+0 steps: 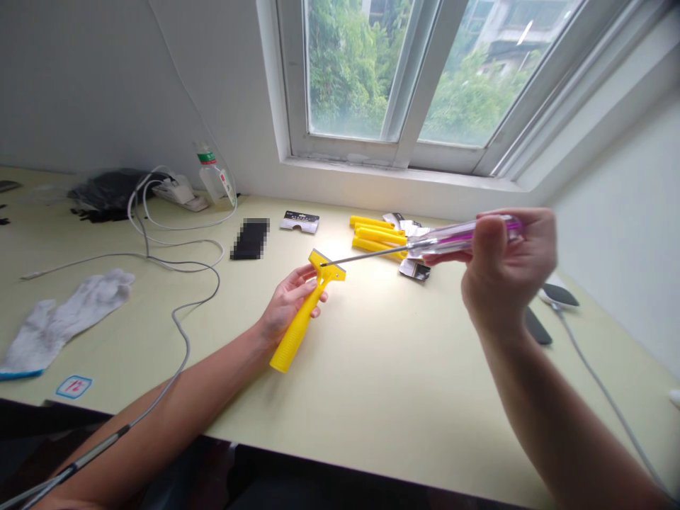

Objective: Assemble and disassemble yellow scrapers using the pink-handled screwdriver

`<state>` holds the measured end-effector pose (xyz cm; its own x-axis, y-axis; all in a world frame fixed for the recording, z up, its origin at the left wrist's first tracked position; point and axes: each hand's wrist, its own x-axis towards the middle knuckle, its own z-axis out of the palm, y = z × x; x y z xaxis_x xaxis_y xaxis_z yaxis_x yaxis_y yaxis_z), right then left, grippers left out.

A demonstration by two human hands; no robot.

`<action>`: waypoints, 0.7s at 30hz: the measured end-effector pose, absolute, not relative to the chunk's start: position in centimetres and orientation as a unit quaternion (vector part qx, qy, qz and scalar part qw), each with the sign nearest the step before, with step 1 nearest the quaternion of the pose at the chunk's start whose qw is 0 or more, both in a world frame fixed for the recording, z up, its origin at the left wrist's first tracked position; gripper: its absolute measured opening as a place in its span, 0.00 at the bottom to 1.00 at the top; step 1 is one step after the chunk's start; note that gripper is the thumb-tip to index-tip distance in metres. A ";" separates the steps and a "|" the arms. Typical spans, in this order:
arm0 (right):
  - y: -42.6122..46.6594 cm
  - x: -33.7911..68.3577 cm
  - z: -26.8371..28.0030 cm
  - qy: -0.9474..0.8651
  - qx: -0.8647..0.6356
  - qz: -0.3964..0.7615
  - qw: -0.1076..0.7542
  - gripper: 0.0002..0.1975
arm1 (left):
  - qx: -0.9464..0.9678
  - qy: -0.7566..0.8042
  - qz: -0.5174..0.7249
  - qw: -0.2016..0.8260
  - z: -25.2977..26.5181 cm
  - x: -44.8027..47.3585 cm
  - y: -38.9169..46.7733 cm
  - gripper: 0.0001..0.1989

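Note:
My left hand (290,301) is closed around the neck of a yellow scraper (300,322), its ribbed handle slanting down toward me and its wide head up. In my right hand (513,262) is a screwdriver (451,239) with a clear and purple handle. The metal shaft points left, and its tip meets the scraper's head, near a screw spot. Whether the tip sits in a screw slot is too small to tell. Behind them on the table lie several more yellow scraper handles (377,234) beside black-and-white packaging cards (414,269).
A packaging card (299,222) and a blurred black item (250,239) lie toward the back. White gloves (69,319), loose cables (183,326), a plastic bottle (215,180) and a power strip (180,193) are at left. Dark flat devices (560,295) lie at right. A window (404,78) rises behind.

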<state>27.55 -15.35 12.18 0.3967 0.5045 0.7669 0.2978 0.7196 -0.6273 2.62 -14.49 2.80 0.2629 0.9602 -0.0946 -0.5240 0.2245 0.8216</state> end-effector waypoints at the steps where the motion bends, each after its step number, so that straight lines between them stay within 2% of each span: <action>1: -14.9 27.9 12.0 -0.528 -0.378 0.094 0.755 0.15 | 0.346 0.316 0.520 0.714 2.9 2.6 -14.6 0.19; 5: -13.8 29.1 11.8 -0.516 -0.387 0.129 0.753 0.12 | 0.348 0.311 0.520 0.716 3.1 2.6 -14.8 0.19; 9: -14.4 29.0 12.3 -0.563 -0.384 0.055 0.730 0.10 | 0.344 0.304 0.518 0.721 3.0 2.6 -14.7 0.19; 15: -17.0 28.3 12.5 -0.681 -0.295 -0.092 0.664 0.10 | 0.343 0.286 0.519 0.729 3.1 2.6 -14.7 0.17; 21: -19.0 28.1 12.1 -0.692 -0.362 -0.167 0.602 0.08 | 0.332 0.300 0.533 0.719 3.0 2.4 -14.4 0.18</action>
